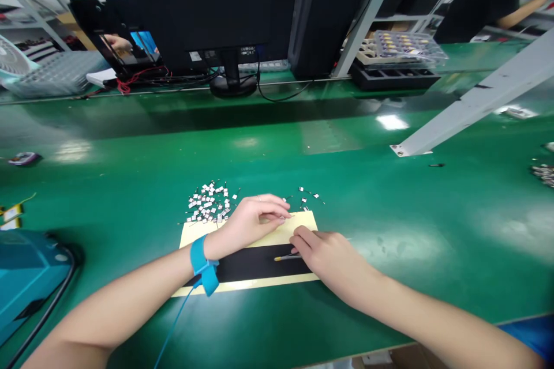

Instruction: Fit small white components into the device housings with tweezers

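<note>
Your right hand [326,255] pinches a slim tool [285,257] over the black strip [251,263], what your left hand [256,219] grips above the yellow sheet [303,221] I cannot tell, and beyond lie many white parts [208,204] leftward, a few rightward, finished or waiting being unclear.

Blue strap [199,255] on L wrist [213,247] w/ loose end [210,282], thin blue cord [175,320] attd.; both forearms [125,288] bare.

Looked like an electronics workshop, judging by the green tabletop [251,155], corded blue wrist strap [199,256], many small wired parts [208,204], plastic tray [400,46] and monitor [229,17].
</note>
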### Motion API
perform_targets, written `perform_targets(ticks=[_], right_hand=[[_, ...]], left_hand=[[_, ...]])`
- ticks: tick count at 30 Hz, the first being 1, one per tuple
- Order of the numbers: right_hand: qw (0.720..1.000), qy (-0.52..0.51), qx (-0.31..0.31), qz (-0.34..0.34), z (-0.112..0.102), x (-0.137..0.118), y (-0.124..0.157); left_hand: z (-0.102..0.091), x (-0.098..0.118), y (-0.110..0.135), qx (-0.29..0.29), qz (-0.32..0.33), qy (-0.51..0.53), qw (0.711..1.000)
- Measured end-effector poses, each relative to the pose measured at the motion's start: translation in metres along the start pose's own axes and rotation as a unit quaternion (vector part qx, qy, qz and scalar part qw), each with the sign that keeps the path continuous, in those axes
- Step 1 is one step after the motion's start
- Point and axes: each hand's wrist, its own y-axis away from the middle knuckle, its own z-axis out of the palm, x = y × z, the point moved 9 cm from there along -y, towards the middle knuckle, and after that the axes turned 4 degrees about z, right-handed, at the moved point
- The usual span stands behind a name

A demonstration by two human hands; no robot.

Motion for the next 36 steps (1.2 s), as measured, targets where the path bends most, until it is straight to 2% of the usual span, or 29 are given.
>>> perform_targets(ticks=[5, 8, 10, 13, 18, 22, 27, 36], right_hand=[[0.995, -0.100, 0.007, 0.026, -0.002, 0.012, -0.001], [0.976, -0.212, 0.023, 0.047, -0.005, 0.028, -0.005], [0.952, -0.296, 0.042, 0.066, -0.006, 0.041, -0.008], [0.903, -0.411, 0.064, 0.105, -0.004, 0.055, -0.013], [0.824, -0.541, 0.050, 0.158, 0.005, 0.058, -0.019], [0.780, -0.599, 0.046, 0.171, 0.006, 0.055, -0.019], [0.743, -0.646, 0.043, 0.168, 0.005, 0.055, -0.018], [0.722, -0.671, 0.045, 0.164, 0.004, 0.052, -0.017]], left_hand=[[0.009, -0.017, 0.004, 0.014, -0.052, 0.102, 0.993], [0.008, -0.021, 0.005, 0.028, -0.062, 0.138, 0.988], [0.006, -0.019, 0.005, 0.038, -0.056, 0.139, 0.988], [0.000, -0.010, 0.004, 0.063, -0.015, 0.081, 0.995], [-0.006, 0.002, 0.009, 0.110, 0.021, -0.013, 0.994], [-0.008, 0.005, 0.014, 0.135, 0.038, -0.036, 0.990], [-0.011, 0.010, 0.015, 0.146, 0.060, -0.058, 0.986], [-0.012, 0.020, 0.015, 0.158, 0.088, -0.098, 0.979]])
